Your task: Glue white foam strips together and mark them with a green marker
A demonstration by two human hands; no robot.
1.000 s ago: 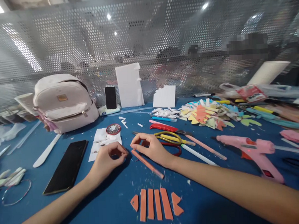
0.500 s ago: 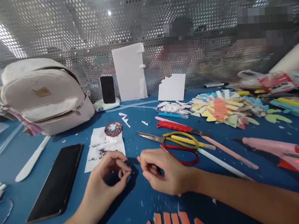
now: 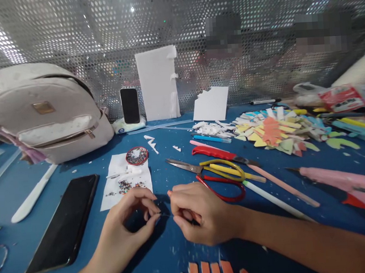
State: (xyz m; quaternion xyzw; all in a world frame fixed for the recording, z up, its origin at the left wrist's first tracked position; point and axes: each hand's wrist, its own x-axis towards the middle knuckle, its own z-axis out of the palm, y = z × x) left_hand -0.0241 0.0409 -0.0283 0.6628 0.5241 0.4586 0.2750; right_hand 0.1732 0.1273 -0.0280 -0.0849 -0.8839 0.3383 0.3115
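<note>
My left hand (image 3: 134,220) is closed in a pinch, thumb against fingertip, on a thin clear strand (image 3: 165,214). The strand, hair-fine, runs across the small gap to my right hand (image 3: 201,215). That hand is curled into a loose fist around a small orange piece (image 3: 169,193), whose tip peeks out by the index finger; most of it is hidden. Several orange strips (image 3: 206,271) lie in a row at the bottom edge. Just behind my left hand is a white paper (image 3: 112,189) with dark glittery bits. Scissors (image 3: 184,165) with yellow and red handles lie behind my right hand.
A black phone (image 3: 63,224) and a white plastic knife (image 3: 35,193) lie left, before a pale backpack (image 3: 46,115). A red-rimmed dish (image 3: 137,155) holds glittery bits. Right are a red-handled cutter (image 3: 214,152), coloured scraps (image 3: 274,129) and a pink glue gun (image 3: 337,177).
The view has shifted slightly. Both hands keep nearly the same places and grips. The thin strand between them shows more clearly, and more of the orange tip is visible.
</note>
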